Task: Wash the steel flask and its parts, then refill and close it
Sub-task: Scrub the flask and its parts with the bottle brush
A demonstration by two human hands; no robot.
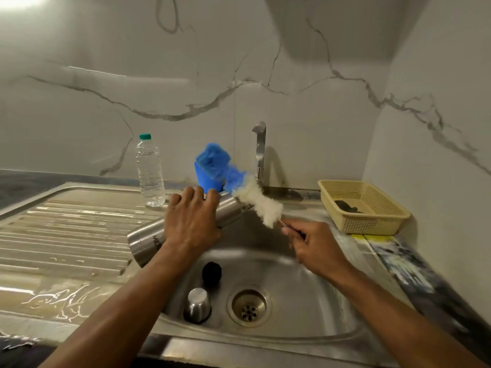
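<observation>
Right now the steel flask (148,241) is lying tilted over the sink (305,301), mouth toward 1 o'clock, the left hand (190,221) gripping its middle. At 3 o'clock the right hand (314,247) is pinching the handle of a bottle brush (259,201), its bristles crossing the mouth. Below, the steel cup (198,304) and black stopper (211,273) are sitting in the basin.

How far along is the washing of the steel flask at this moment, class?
Done: the flask is open, its steel cup and black stopper lying in the sink. In hand: the left hand grips the tilted flask over the basin while the right hand holds the bottle brush at its mouth. Left: rinsing, washing the parts, refilling, closing.
</observation>
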